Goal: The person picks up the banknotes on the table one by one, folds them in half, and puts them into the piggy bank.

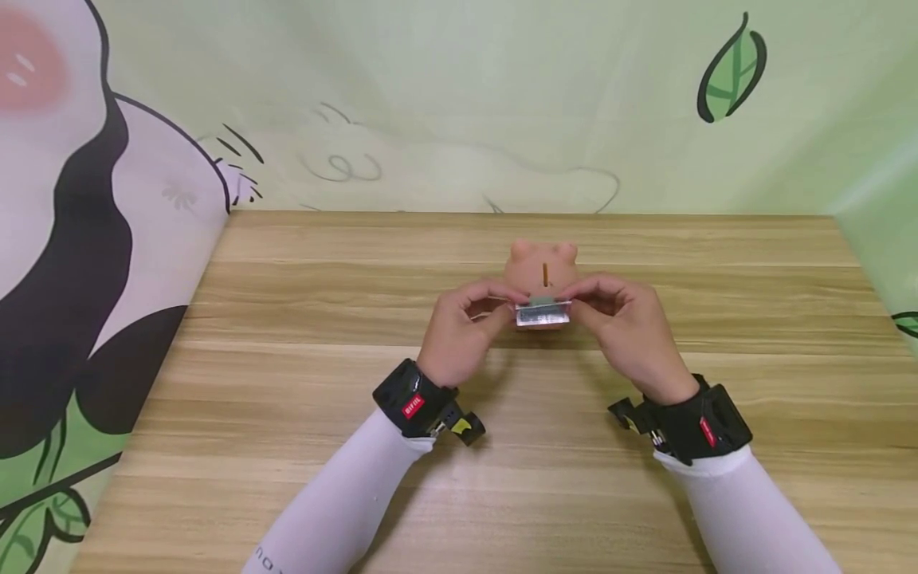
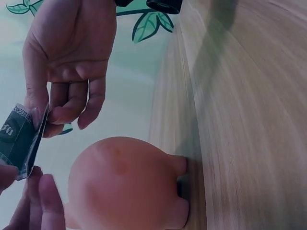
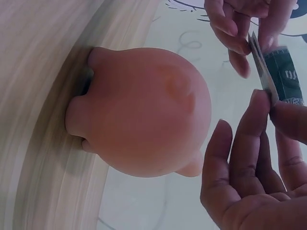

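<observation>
A folded banknote (image 1: 543,314) is stretched between my two hands, above the near side of a pink piggy bank (image 1: 527,269). My left hand (image 1: 459,331) pinches its left end between thumb and fingers. The right hand (image 1: 631,328) pinches the right end the same way. In the left wrist view the banknote (image 2: 17,136) shows a dark green face and a crease. The right wrist view shows the piggy bank (image 3: 144,115) standing on its feet, with the right hand (image 3: 261,191) beside it. A narrow slot (image 1: 545,275) is visible on the piggy bank's top.
The wood-grain table (image 1: 301,383) spreads around the piggy bank. Behind it rises a pale green backdrop (image 1: 459,104) with cartoon drawings, and a panda picture (image 1: 143,239) covers the left side. Both wrists carry black camera bands (image 1: 409,397).
</observation>
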Demonstrator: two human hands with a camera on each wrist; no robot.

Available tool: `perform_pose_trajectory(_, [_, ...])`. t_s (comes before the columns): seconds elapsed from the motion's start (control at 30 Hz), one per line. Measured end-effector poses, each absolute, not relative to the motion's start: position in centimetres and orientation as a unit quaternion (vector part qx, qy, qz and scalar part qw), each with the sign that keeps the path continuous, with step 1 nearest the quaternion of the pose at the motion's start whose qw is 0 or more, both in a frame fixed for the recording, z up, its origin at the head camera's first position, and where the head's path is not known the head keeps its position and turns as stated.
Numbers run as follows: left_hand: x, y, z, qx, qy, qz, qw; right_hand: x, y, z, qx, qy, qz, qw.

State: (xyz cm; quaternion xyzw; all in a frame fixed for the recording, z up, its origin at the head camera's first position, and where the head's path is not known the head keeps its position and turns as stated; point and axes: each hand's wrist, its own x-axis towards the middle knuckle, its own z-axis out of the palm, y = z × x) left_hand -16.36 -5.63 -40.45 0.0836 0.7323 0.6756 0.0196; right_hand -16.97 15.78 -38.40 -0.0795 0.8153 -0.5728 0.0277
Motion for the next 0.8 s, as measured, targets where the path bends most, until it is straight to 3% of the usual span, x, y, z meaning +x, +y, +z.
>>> perform_pose_trajectory(0.27, [-16.34,-5.52,-40.41,0.085,0.692,0.714,0.063,-17.03,15.81,-38.37,-0.068,0.811,-0.58,0.029])
perform_pose_trajectory(0.8, [-16.33,-5.62,-40.39,0.075,0.747,0.66,0.032,-17.02,15.72,-38.26,-0.066,0.8,-0.593,0.061])
